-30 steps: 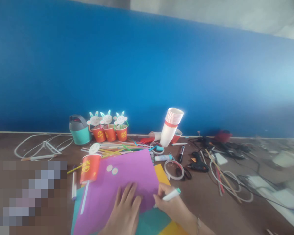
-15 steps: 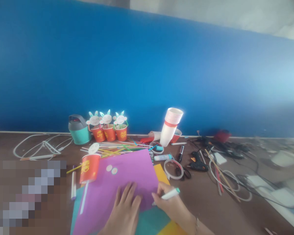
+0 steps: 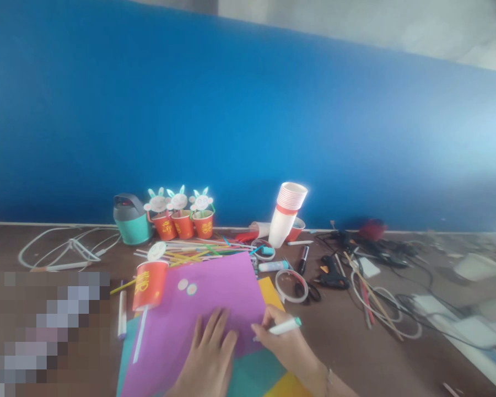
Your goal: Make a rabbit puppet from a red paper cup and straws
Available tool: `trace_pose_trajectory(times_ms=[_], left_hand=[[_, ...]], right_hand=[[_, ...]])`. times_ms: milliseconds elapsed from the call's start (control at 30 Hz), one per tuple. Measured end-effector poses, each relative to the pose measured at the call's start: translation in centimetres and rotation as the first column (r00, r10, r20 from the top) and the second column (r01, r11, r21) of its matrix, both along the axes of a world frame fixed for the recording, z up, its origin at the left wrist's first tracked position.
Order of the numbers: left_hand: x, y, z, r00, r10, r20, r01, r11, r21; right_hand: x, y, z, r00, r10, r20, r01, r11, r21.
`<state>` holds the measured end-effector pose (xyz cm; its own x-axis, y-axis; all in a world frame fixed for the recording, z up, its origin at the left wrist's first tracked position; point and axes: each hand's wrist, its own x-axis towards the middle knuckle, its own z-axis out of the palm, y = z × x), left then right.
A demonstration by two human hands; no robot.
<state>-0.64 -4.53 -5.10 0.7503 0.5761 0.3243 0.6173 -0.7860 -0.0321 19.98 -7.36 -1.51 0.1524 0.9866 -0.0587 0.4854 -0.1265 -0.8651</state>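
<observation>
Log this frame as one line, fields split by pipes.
left hand: spread on purple sheet | right hand: holding white marker | nearby: red cup, two small discs

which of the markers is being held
The slim white marker with a green end, held in the right hand; the white marker with a purple end and the black-and-white marker lie on the brown table.

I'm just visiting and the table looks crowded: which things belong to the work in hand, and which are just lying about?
In the work:
marker, in the right hand
purple sheet, under the left hand
perhaps the discs on it

Probably just lying about:
glue gun
teal container
cup stack
</observation>
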Motion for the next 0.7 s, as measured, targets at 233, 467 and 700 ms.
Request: trace_pose_trajectory(times_ms=[233, 467, 700], left_hand=[[0.09, -0.03, 0.03, 1.0, 0.004, 0.007, -0.004, 1.0, 0.019], [-0.01, 0.06, -0.03, 1.0, -0.005, 0.016, 0.004, 0.999, 0.04], [0.0, 0.01, -0.13, 1.0, -0.001, 0.027, -0.001, 0.999, 0.047]], right_hand=[[0.0, 0.07, 0.13, 1.0, -0.007, -0.002, 0.007, 1.0, 0.012], [-0.18, 0.06, 0.45, 1.0, -0.028, 0.005, 0.028, 1.0, -0.007], [-0.29, 0.13, 0.43, 0.999, -0.044, 0.015, 0.044, 0.999, 0.004]])
